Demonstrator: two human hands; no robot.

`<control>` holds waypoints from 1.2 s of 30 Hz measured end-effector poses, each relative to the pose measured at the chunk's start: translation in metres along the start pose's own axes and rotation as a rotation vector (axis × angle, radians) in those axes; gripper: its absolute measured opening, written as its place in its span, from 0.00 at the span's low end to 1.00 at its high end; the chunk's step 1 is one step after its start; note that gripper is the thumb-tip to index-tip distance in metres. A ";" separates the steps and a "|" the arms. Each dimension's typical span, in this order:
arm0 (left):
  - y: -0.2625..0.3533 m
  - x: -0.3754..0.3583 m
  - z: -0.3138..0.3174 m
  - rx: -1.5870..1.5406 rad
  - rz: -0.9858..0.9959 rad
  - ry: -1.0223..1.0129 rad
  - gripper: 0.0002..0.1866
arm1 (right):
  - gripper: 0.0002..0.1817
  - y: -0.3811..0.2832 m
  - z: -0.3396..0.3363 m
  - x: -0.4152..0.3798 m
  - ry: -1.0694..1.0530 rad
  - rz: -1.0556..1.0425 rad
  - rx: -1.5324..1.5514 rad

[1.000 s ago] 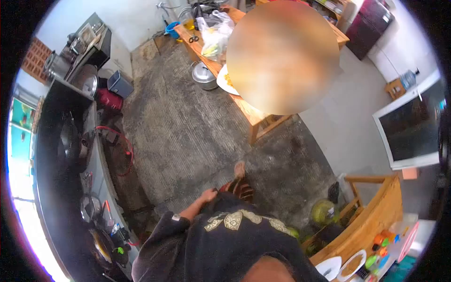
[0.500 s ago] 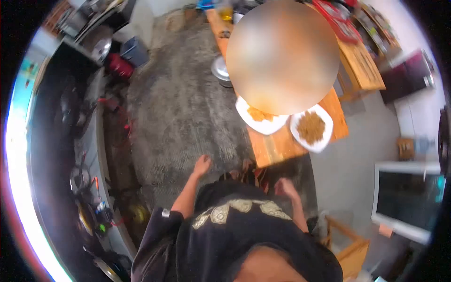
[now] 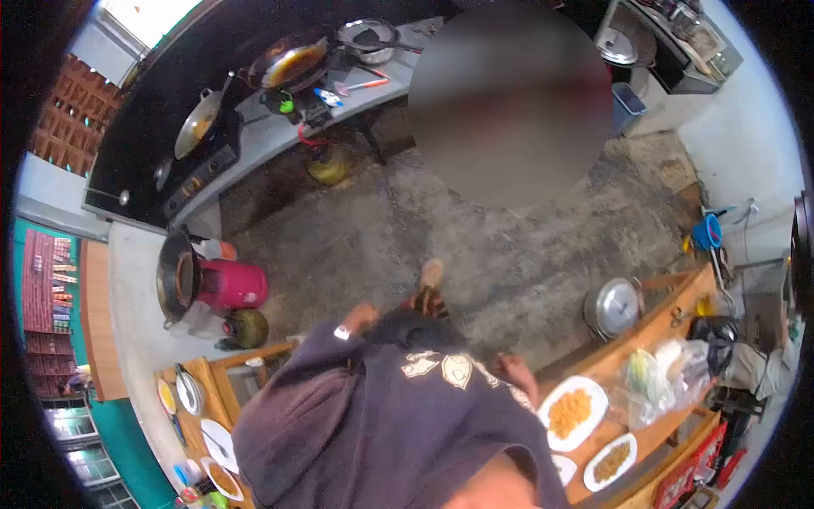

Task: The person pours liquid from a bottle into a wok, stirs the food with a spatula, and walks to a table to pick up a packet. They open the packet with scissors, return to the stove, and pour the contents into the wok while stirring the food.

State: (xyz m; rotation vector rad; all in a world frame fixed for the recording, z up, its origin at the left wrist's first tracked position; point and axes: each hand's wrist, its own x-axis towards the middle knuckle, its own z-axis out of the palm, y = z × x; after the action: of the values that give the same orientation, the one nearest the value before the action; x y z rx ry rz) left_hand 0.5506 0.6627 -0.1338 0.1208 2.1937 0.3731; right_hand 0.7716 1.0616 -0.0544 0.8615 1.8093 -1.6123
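Note:
My left hand [image 3: 363, 316] hangs in front of my body above the concrete floor, with no object visible in it. Its fingers are small and blurred. On the other side, my right hand [image 3: 514, 370] hangs near the wooden table [image 3: 653, 360]; its fingers are smeared too, and nothing shows in it. Closest to that hand is a white plate of orange-yellow food [image 3: 570, 413]. Beyond it lies a white plate of brown food [image 3: 610, 462], with part of another white plate [image 3: 563, 468] half hidden by my clothing.
A lidded pot [image 3: 616, 307] stands beside the table, and plastic bags [image 3: 653, 382] lie on it. Along the far counter are a wok [image 3: 292, 64] and a frying pan [image 3: 199, 123]. A pink gas cylinder [image 3: 235, 283] stands at left. A blurred disc hides the upper middle.
My view has turned left: the stove counter is now ahead and the table with plates has swung to my right side. My feet show, one forward. Both hands still hang low.

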 end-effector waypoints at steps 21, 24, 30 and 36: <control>0.204 0.293 -0.147 -0.258 0.284 -0.235 0.17 | 0.11 -0.066 -0.085 -0.038 1.422 0.013 0.389; 0.287 0.257 -0.114 0.023 0.327 -0.302 0.18 | 0.09 -0.033 -0.155 -0.115 1.862 -0.005 0.432; 0.379 0.231 -0.028 0.688 0.695 -0.340 0.22 | 0.11 0.146 -0.245 -0.226 2.186 0.525 0.299; 0.451 0.229 0.019 0.808 0.706 -0.374 0.20 | 0.15 0.233 -0.289 -0.215 1.811 0.754 -0.157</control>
State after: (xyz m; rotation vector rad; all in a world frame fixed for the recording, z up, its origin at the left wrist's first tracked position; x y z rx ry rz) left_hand 0.4058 1.1454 -0.1800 1.3093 1.7430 -0.1792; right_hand 1.0903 1.3445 -0.0020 2.9071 1.8317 0.1659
